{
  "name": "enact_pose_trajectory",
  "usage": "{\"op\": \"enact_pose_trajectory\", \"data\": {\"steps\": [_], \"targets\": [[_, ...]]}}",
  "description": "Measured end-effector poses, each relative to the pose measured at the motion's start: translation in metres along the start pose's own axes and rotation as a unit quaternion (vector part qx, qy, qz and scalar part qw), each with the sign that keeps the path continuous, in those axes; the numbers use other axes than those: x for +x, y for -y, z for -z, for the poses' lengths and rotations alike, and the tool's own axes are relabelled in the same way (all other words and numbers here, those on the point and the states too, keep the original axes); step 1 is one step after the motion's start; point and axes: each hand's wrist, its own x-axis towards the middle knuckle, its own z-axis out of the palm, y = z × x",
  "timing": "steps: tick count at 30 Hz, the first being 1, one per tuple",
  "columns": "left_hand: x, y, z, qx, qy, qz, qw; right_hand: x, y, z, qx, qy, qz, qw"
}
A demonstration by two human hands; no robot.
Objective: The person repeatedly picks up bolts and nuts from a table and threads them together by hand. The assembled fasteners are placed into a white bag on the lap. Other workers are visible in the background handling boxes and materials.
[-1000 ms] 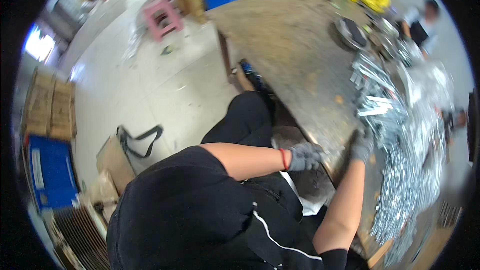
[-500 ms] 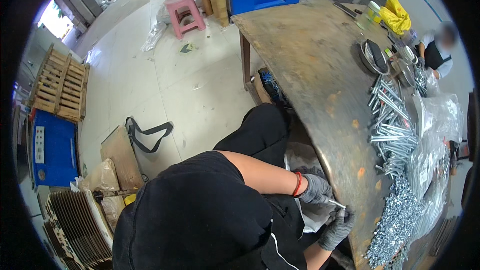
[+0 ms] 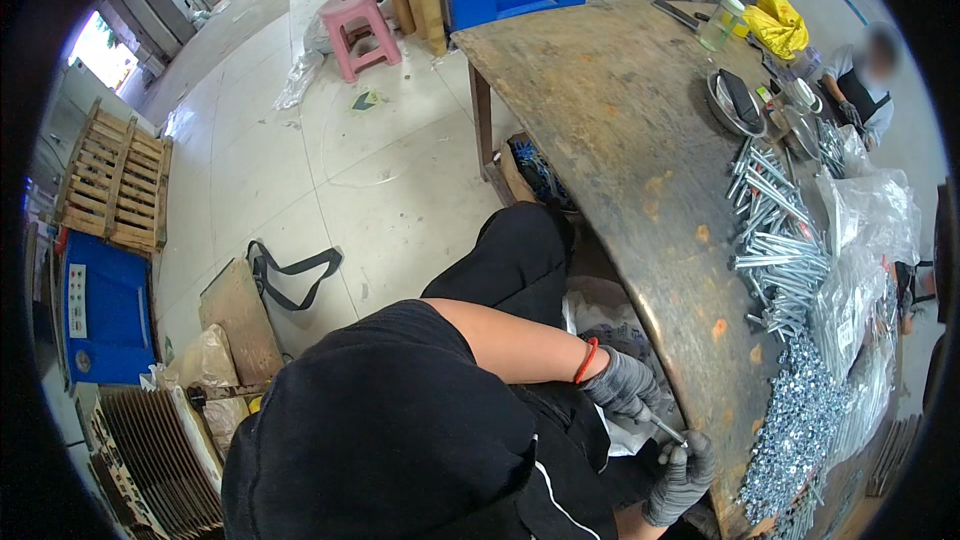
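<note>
In my left hand, which wears a grey glove, a long silvery bolt is gripped. It slants toward my right hand, also gloved in grey. The right fingers are pinched at the bolt's far end; any small part between them is too small to make out. Both hands are in front of my body, beside the near edge of the worn metal-topped table. On the table to the right lie a pile of long bolts and, nearer me, a heap of small shiny nuts.
Clear plastic bags lie beyond the bolts. Farther back are a metal bowl, a jar and a yellow bag. A co-worker sits at the far right. A white sack is under the table edge; a pink stool stands on the floor.
More of the bolt now shows between my hands, and both hands have shifted slightly lower in view. The whole scene has slid a little left with my head.
</note>
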Motion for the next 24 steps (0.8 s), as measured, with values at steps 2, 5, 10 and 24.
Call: {"op": "enact_pose_trajectory", "data": {"steps": [2, 5, 10, 24], "targets": [[0.003, 0.000, -0.001, 0.012, 0.010, 0.019, 1.000, 0.000, -0.009, 0.012, -0.093, 0.031, 0.072, 0.993], [0.001, -0.007, -0.004, 0.066, -0.012, 0.015, 0.998, -0.005, 0.010, 0.008, -0.042, -0.012, -0.096, 0.994], [0.005, -0.015, -0.019, 0.128, -0.077, -0.007, 0.989, -0.002, -0.013, 0.004, -0.271, -0.133, 0.050, 0.952], [0.017, -0.009, -0.022, -0.302, 0.135, 0.010, 0.944, 0.000, 0.010, 0.019, -0.020, -0.089, -0.037, 0.995]]}}
